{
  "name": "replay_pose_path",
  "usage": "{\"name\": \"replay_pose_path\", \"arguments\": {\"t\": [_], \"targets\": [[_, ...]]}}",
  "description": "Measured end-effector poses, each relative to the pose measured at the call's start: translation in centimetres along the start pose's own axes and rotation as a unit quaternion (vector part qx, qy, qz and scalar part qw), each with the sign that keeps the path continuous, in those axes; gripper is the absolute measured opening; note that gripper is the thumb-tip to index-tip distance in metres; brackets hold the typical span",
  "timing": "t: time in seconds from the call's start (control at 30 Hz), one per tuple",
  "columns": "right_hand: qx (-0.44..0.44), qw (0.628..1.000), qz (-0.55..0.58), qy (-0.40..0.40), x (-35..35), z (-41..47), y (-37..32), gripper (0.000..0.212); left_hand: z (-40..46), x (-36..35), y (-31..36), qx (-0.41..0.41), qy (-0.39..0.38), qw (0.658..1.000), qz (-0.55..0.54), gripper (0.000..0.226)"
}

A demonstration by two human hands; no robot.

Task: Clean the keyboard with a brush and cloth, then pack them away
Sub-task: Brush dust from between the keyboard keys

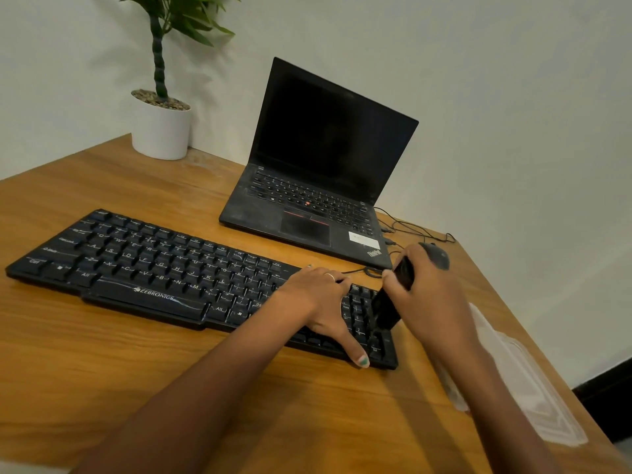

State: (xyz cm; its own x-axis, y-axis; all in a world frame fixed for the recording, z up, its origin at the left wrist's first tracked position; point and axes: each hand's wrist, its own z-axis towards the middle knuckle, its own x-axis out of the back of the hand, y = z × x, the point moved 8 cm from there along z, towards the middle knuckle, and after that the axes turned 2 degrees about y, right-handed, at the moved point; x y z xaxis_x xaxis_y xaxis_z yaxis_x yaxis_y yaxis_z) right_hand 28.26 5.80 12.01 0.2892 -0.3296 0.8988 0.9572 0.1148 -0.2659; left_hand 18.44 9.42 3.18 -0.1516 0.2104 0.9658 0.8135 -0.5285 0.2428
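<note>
Black brush (390, 299) gripped in right hand (431, 295), bristles down on numpad end of keyboard (164, 268) on wooden desk (102, 371), left hand (325, 302) flat steadying it; best to sweep lightly outward, row by row.

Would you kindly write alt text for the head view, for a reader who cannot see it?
A person's right hand grips a black brush over the right end of a black keyboard, while the left hand rests flat on its keys. Behind, on the wooden desk, are an open laptop and a potted plant.
</note>
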Motion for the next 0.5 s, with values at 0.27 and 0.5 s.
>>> {"name": "replay_pose_path", "arguments": {"t": [0.27, 0.5], "targets": [[0.000, 1.000, -0.008, 0.020, 0.7, -1.5, 0.3, 0.012, -0.1, 0.1, 0.1, 0.000, -0.002, 1.000, 0.000, 0.129], [-0.014, 1.000, 0.020, 0.001, 0.9, -2.5, 0.7, 0.011, 0.0, 0.1, 0.1, 0.003, -0.003, 1.000, 0.002, 0.129]]}}
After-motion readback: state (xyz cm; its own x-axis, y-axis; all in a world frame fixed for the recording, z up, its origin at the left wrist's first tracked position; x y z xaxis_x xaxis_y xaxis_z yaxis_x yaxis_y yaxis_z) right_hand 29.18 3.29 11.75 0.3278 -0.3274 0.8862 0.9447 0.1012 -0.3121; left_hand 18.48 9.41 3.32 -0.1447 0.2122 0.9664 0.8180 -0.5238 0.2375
